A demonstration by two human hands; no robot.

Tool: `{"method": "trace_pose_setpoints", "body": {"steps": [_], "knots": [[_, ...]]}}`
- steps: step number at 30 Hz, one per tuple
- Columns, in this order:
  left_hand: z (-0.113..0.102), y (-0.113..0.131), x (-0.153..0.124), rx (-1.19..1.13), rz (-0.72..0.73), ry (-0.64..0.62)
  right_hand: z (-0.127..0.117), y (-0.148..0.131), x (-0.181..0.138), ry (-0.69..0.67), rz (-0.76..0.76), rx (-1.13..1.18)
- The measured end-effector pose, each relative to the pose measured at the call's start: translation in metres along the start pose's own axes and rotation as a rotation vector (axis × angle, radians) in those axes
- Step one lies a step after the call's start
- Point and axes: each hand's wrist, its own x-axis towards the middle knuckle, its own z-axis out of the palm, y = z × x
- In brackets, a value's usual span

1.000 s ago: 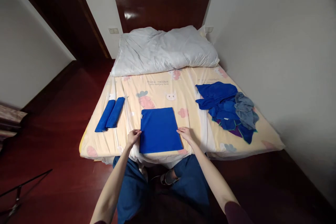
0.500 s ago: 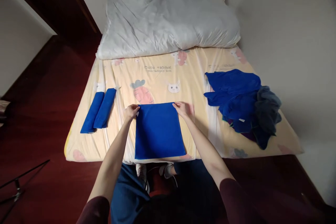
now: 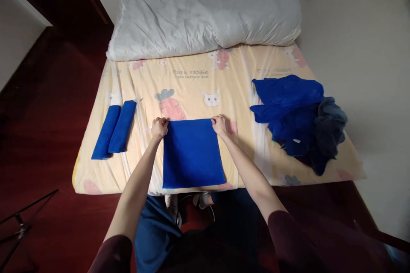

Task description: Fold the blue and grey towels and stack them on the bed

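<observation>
A blue towel (image 3: 194, 153) lies spread flat, roughly square, at the near edge of the bed. My left hand (image 3: 159, 128) pinches its far left corner, and my right hand (image 3: 219, 126) pinches the far right one. Off to the left, two rolled blue towels (image 3: 122, 126) lie side by side, touching. A loose heap of crumpled blue towels (image 3: 290, 111) sits on the right, with a grey towel (image 3: 330, 123) at its outer side.
The bed has a yellow printed sheet (image 3: 188, 87). A bulky white quilt (image 3: 205, 8) is bunched across its far end. A wall (image 3: 368, 51) runs along the right. Black stand legs (image 3: 21, 222) show on the dark red floor at lower left.
The view has tilted down slightly, so the bed's far end sits higher in the picture. Both hands keep their pinch on the towel's far corners, and the towel lies about the same.
</observation>
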Motion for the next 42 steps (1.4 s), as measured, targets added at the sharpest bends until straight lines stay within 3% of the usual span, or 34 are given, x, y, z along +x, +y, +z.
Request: {"method": "trace_pose_setpoints", "body": {"steps": [5, 10, 13, 16, 21, 23, 25, 28, 30, 33, 38, 42], "knots": [[-0.008, -0.005, 0.013, 0.091, 0.161, -0.155, -0.005, 0.002, 0.014, -0.159, 0.159, 0.09], [-0.018, -0.01, 0.024, 0.01, 0.131, -0.311, -0.005, 0.011, 0.025, -0.277, 0.247, 0.269], [-0.019, -0.009, 0.026, -0.099, 0.087, -0.305, -0.005, 0.014, 0.028, -0.237, 0.213, 0.422], [-0.018, -0.003, 0.03, -0.155, 0.033, -0.21, -0.004, 0.016, 0.033, -0.098, 0.219, 0.534], [-0.013, 0.021, 0.032, -0.108, 0.018, -0.068, -0.006, 0.006, 0.031, 0.04, 0.179, 0.246], [-0.007, 0.037, 0.02, -0.03, 0.096, -0.006, -0.004, -0.011, 0.02, 0.118, 0.055, 0.065], [0.002, 0.054, 0.002, 0.007, 0.264, 0.051, 0.003, -0.037, 0.002, 0.17, -0.11, -0.07], [0.022, 0.07, -0.027, 0.007, 0.512, 0.0, 0.025, -0.077, -0.027, 0.074, -0.321, -0.149], [0.035, 0.068, -0.038, 0.03, 0.528, -0.053, 0.039, -0.088, -0.04, -0.019, -0.384, -0.164], [0.047, 0.048, -0.04, 0.047, 0.42, -0.035, 0.044, -0.07, -0.046, -0.063, -0.339, -0.168], [0.043, 0.028, -0.038, 0.022, 0.311, 0.021, 0.017, -0.016, -0.036, 0.052, -0.113, -0.176], [0.035, 0.045, -0.069, 0.021, 0.379, 0.005, -0.001, -0.029, -0.062, 0.085, -0.153, -0.24]]}}
